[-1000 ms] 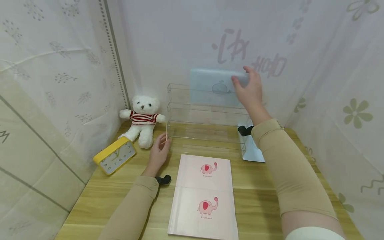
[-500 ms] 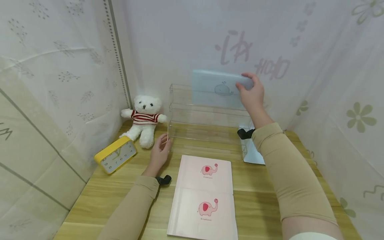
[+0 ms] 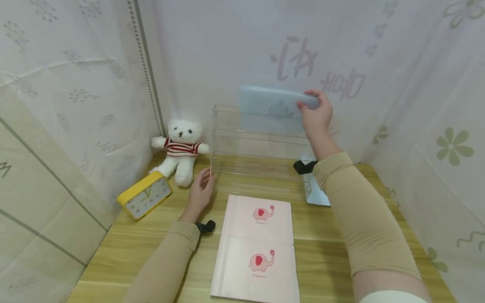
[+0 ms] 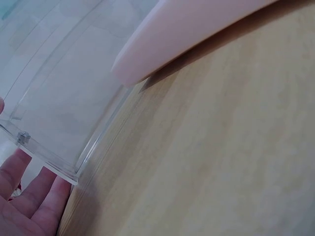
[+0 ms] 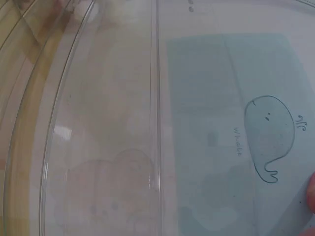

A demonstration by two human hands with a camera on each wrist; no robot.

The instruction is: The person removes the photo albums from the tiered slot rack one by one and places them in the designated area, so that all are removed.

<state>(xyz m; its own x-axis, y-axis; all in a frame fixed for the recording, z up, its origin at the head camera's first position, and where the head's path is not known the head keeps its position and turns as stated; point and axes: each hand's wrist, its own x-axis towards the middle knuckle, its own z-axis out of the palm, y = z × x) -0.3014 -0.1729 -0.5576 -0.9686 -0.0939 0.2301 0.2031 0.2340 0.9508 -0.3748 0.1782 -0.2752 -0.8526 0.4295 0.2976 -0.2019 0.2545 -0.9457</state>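
My right hand (image 3: pixel 318 115) grips the right top edge of a pale blue notebook (image 3: pixel 259 105), with the thumb on its front. The notebook stands on the top tier of a clear acrylic rack (image 3: pixel 261 168); whether it touches the tier's floor I cannot tell. Its whale drawing (image 5: pixel 269 132) is clear in the right wrist view, beside the rack's front rails. Low on the rack's left side, my left hand (image 3: pixel 200 193) holds the side panel, fingers (image 4: pixel 37 194) behind it in the left wrist view and only a bit of the thumb showing.
Two pink elephant notebooks (image 3: pixel 257 235) lie in front of the rack. A white teddy bear (image 3: pixel 181 153) and a yellow alarm clock (image 3: pixel 145 195) stand at the left. Behind my right wrist, a light blue item (image 3: pixel 317 195) lies partly hidden at the rack's right end.
My right hand has moved slightly right and closed more on the blue notebook's corner. The notebook has tilted, so its whale looks fainter. My left hand stays on the rack.
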